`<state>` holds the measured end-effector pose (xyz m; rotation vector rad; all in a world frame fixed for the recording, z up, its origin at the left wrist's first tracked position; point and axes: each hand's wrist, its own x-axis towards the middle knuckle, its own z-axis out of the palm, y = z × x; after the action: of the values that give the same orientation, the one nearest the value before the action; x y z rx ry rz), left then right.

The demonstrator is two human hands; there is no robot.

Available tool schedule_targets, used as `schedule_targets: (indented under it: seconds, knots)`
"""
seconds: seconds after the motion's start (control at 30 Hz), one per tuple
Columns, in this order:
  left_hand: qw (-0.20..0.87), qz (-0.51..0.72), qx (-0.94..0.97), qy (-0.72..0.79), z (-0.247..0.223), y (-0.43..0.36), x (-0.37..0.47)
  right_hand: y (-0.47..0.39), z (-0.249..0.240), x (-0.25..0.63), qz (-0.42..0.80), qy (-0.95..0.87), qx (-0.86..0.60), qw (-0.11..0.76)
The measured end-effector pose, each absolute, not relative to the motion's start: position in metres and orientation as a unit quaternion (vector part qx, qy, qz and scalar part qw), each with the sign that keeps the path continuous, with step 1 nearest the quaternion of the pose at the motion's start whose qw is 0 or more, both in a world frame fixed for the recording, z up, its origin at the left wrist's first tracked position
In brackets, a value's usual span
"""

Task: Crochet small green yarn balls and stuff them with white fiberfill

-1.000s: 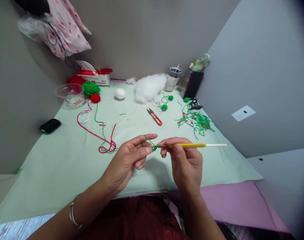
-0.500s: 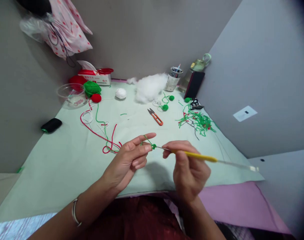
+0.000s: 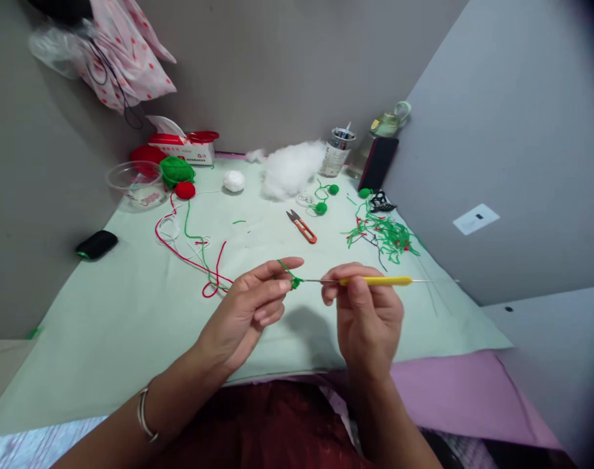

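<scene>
- A small green yarn piece [image 3: 296, 283] is held above the front half of the table, in the gap between the two hands, and is met from the right by the thin metal shaft of a yellow-handled hook [image 3: 375, 281] (whether a loop is caught on the tip is too small to tell).
- The hook, tilted down to the right half a second ago, has been brought back nearly level; by this, one stroke of the looping work seems to have been ended, with the piece kept under control.
- By the left hand [image 3: 251, 303], the piece is pinched narrowly between thumb and fingers; the index finger is stretched out to the right, and a green strand [image 3: 286, 268] is carried over it.
- By the right hand [image 3: 368, 309], the handle is gripped firmly from above, thumb toward the wearer, fingers curled.
- Beyond the hands, orange-handled snips [image 3: 304, 229] are laid on the pale green cloth [image 3: 180, 352], with white stuffing [image 3: 294, 170] heaped behind.
- To the right, a tangle of yarn scraps [image 3: 392, 238] is seen; to the left, green [image 3: 178, 171], red [image 3: 185, 190] and white [image 3: 234, 182] yarn balls are set.
</scene>
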<state>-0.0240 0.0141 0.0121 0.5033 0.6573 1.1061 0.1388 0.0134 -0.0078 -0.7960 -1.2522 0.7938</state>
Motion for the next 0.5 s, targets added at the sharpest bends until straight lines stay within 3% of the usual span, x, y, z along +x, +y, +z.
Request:
schedule_targets:
  seconds: [0.13, 0.3, 0.5]
  knots:
    - [0.767, 0.488, 0.276, 0.313, 0.015, 0.012, -0.023, 0.013, -0.006, 0.136, 0.364, -0.604, -0.351, 0.616]
    - [0.754, 0.488, 0.292, 0.329, 0.016, 0.011, -0.025, 0.009, -0.004, 0.142, 0.394, -0.572, -0.357, 0.624]
    - [0.728, 0.524, 0.268, 0.353, 0.014, 0.008, -0.022, 0.000, -0.012, 0.140, 0.059, -0.769, -0.355, 0.528]
